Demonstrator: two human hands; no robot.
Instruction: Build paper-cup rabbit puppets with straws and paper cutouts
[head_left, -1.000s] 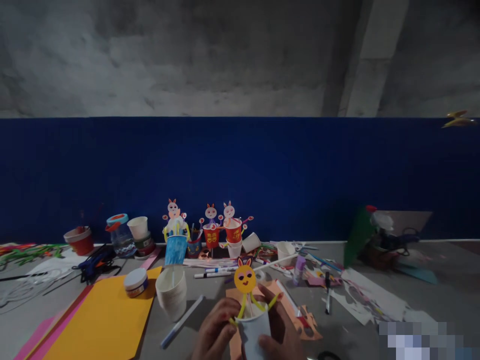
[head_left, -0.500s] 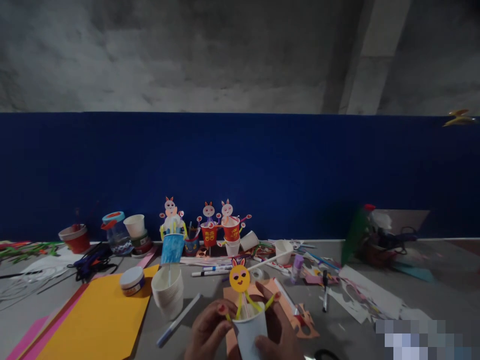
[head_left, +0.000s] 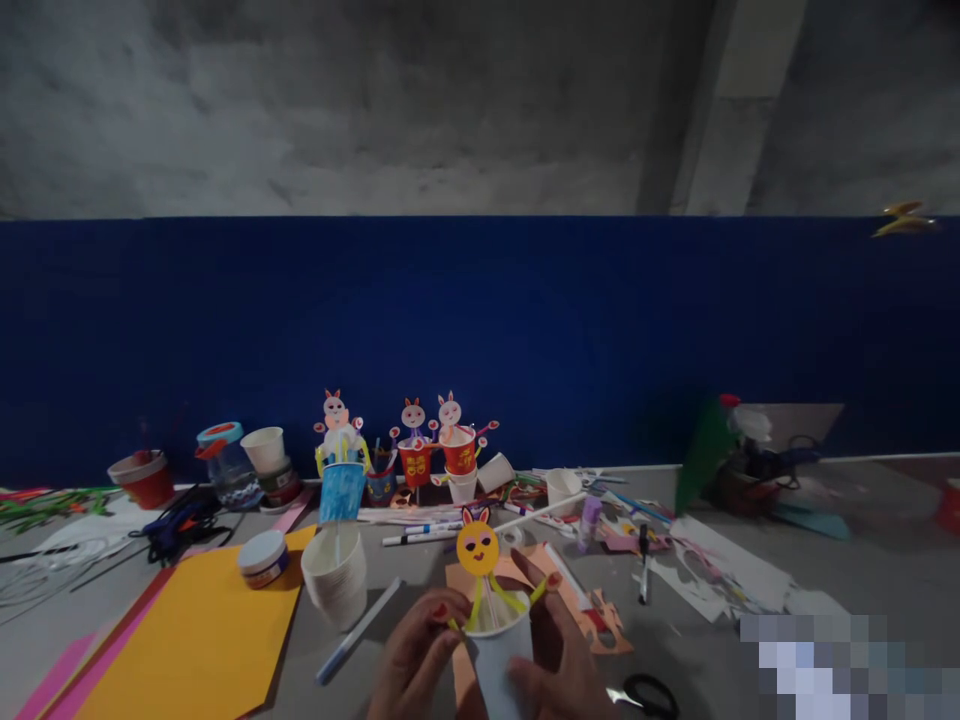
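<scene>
1. The left hand [head_left: 416,660] is gripping the left side of a white paper cup [head_left: 501,655], fingers curled around its wall near the rim.
2. The right hand [head_left: 559,655] is wrapping the cup's right side, thumb low on the front; both hands are closed on it.
3. The cup is being held upright at the near edge of the surface [head_left: 862,560], above an orange paper cutout [head_left: 570,600].
4. A yellow bunny face [head_left: 478,546] on a stick is standing up out of the cup, with yellow-green arms spreading sideways.
5. A stack of white cups [head_left: 334,575] is sitting left of the hands, beside an orange sheet [head_left: 195,640]; black-handled scissors [head_left: 646,692] are lying to the right.
</scene>
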